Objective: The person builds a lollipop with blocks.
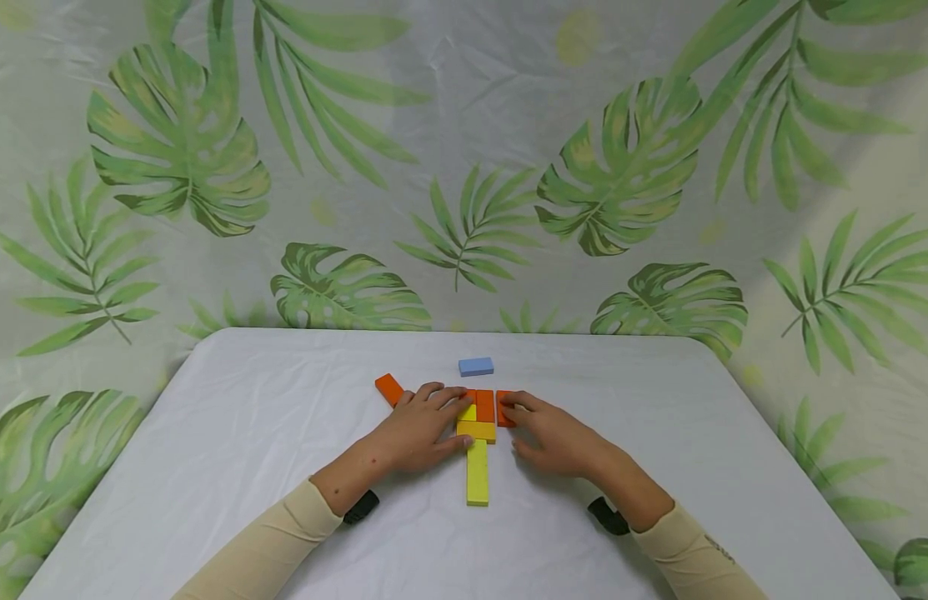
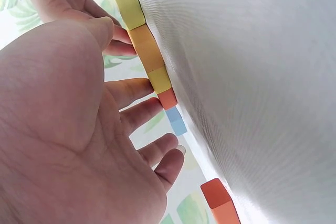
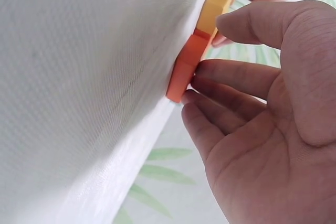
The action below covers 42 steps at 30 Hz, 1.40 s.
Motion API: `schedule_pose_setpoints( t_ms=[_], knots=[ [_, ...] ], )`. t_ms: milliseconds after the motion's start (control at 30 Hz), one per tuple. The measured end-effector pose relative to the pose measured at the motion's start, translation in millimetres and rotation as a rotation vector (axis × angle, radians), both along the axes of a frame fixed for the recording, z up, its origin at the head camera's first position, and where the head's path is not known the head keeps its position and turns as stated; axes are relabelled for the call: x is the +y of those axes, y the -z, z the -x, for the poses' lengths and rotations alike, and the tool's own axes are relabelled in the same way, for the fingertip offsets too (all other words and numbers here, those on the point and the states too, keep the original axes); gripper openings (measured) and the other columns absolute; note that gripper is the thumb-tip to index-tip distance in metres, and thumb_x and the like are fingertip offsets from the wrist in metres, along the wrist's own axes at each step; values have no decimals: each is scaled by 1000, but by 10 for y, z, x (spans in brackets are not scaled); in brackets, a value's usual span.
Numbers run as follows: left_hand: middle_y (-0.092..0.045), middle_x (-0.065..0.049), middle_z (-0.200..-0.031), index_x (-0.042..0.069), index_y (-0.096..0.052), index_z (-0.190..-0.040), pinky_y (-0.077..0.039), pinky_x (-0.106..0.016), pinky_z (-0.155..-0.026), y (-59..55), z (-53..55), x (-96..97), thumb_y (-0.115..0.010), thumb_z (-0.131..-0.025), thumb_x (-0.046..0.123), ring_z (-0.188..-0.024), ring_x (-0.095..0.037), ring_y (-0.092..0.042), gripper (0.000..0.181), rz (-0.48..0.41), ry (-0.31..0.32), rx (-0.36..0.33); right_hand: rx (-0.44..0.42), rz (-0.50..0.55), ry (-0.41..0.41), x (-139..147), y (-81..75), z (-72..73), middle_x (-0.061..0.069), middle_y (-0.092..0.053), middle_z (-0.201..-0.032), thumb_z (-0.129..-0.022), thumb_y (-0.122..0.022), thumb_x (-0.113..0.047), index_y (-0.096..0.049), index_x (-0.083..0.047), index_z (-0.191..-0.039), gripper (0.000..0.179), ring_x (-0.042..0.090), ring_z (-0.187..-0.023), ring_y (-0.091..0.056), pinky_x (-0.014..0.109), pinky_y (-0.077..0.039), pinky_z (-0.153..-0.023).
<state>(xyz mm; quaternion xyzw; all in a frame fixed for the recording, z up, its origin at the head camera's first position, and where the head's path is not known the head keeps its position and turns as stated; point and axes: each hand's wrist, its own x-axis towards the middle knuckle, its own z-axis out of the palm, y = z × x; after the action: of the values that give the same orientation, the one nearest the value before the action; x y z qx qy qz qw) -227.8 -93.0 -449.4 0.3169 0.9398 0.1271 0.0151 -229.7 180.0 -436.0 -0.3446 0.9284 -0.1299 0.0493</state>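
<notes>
Flat wooden blocks form a group in the middle of the table. A long yellow block (image 1: 477,477) points toward the person, below a crosswise amber block (image 1: 477,432). Above that lie a small yellow block (image 1: 471,412) and an orange-red block (image 1: 485,406). My left hand (image 1: 418,429) lies along the group's left side, its extended fingertips at the yellow and red blocks in the left wrist view. On the other side, fingertips of my right hand (image 1: 561,437) touch a separate orange-red block (image 1: 502,421), which stands a narrow gap from the group.
A blue block (image 1: 475,367) lies beyond the group. Past the left hand, another orange-red block (image 1: 388,388) sits at a slant. A white cloth covers the table (image 1: 621,375), and a leaf-patterned curtain (image 1: 494,100) hangs behind its far edge.
</notes>
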Motion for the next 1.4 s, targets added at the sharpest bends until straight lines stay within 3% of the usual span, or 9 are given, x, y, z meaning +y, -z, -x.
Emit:
schedule_pose_setpoints(
  t_ms=[733,1000,1400],
  knots=[
    [-39,-4,-169,15,-44,-163,-33,-60,-119,14,9,-3,-55,-107,57,-154,-33,-33,71,-17,8,-6,20,-9,-4,-30,29,-20,16,-47,-161,-101,-70,-16,-56,6,-149,55,33,-146,-50,50,-45,-116],
    [-41,-4,-167,11,-44,-162,-34,-60,-118,34,23,-2,-57,-107,56,-154,-33,-34,73,-33,-4,11,33,-10,-14,-34,6,-24,17,-48,-160,-101,-70,-15,-56,6,-149,54,34,-145,-51,50,-45,-115],
    [-40,-7,-166,14,-42,-164,-34,-57,-118,-8,-8,-7,-57,-105,60,-153,-32,-35,76,-12,-43,5,28,-2,-17,-21,25,-21,16,-48,-160,-101,-70,-16,-57,6,-149,54,34,-144,-52,50,-46,-115]
  ],
)
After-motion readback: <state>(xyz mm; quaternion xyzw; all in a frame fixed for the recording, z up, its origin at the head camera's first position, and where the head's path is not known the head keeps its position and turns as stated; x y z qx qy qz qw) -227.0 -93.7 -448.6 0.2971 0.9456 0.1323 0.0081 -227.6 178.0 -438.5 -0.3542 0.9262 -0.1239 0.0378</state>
